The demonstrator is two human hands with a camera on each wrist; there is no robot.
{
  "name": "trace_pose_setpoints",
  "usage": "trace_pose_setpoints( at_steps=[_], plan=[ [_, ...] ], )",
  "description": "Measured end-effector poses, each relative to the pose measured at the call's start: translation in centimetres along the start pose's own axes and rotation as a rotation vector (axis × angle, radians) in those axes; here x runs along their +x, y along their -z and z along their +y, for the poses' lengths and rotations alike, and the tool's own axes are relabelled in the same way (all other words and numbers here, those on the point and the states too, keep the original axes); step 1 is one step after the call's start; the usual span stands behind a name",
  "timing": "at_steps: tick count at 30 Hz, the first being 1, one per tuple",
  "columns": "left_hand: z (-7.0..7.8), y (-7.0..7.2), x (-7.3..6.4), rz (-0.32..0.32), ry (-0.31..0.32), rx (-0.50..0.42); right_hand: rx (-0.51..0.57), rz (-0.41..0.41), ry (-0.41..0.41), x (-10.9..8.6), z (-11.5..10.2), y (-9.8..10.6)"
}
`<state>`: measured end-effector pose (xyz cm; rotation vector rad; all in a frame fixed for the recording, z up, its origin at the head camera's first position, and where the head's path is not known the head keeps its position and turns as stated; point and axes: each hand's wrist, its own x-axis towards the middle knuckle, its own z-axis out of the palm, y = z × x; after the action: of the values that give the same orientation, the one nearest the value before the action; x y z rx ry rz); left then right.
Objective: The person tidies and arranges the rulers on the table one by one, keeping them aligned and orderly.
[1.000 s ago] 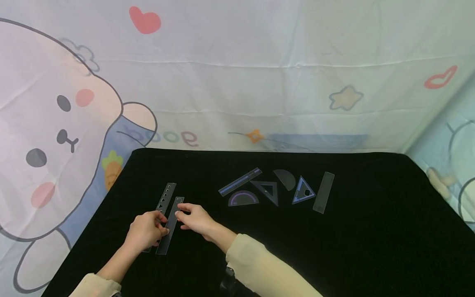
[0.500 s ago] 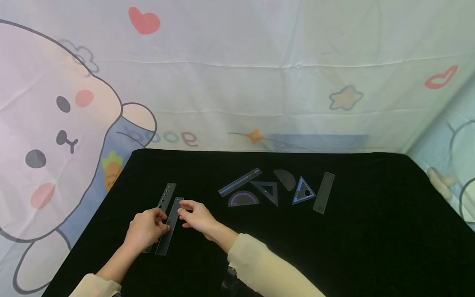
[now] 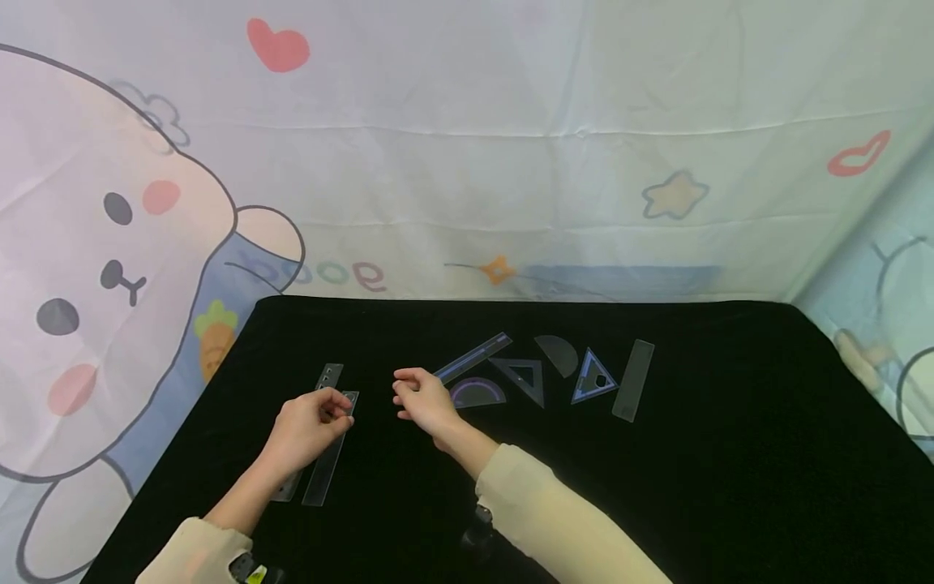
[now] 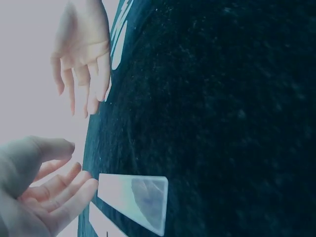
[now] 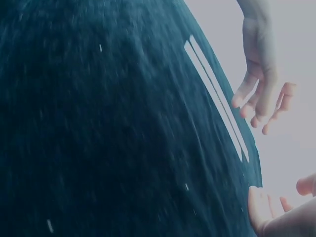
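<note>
Two clear rulers lie side by side on the left of the black tabletop: one with cut-out shapes (image 3: 288, 487), the other plain (image 3: 325, 470). My left hand (image 3: 306, 430) hovers over both and hides their middle parts. In the left wrist view, its fingers (image 4: 69, 200) are loosely bent with nothing between them and the thumb. To the right of the rulers, my right hand (image 3: 430, 407) is raised over the cloth, fingers relaxed and holding nothing. It covers the lower end of a blue-marked ruler (image 3: 474, 357) and overlaps the edge of a purple-marked protractor (image 3: 477, 393).
Further right on the black cloth (image 3: 730, 454) lie a clear set square (image 3: 535, 381), a plain half-round protractor (image 3: 560, 355), a blue triangle (image 3: 584, 385) and a wide clear ruler (image 3: 633, 381). A printed curtain (image 3: 467, 162) hangs behind the table.
My right hand has moved away from the plain ruler, to the right. The left hand has risen off the rulers and shifted slightly forward and right. The rulers stay where they lay.
</note>
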<state>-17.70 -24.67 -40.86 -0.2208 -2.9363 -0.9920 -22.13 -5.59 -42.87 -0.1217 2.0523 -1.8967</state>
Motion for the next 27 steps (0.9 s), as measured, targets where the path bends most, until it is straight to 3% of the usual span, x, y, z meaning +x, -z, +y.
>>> trace_pose_setpoints(
  at_steps=[7, 20, 27],
  plan=[
    [0.6, -1.2, 1.6, 0.004, -0.037, -0.052, -0.047, 0.089, -0.037, 0.4, -0.5, 2.3],
    [2.1, -3.3, 5.3, -0.043, -0.012, -0.096, -0.148, 0.215, -0.046, 1.3, -0.9, 6.4],
    [2.8, -4.0, 7.0, -0.06, 0.005, -0.084, -0.145, 0.252, -0.079, 1.4, -0.6, 7.8]
  ],
)
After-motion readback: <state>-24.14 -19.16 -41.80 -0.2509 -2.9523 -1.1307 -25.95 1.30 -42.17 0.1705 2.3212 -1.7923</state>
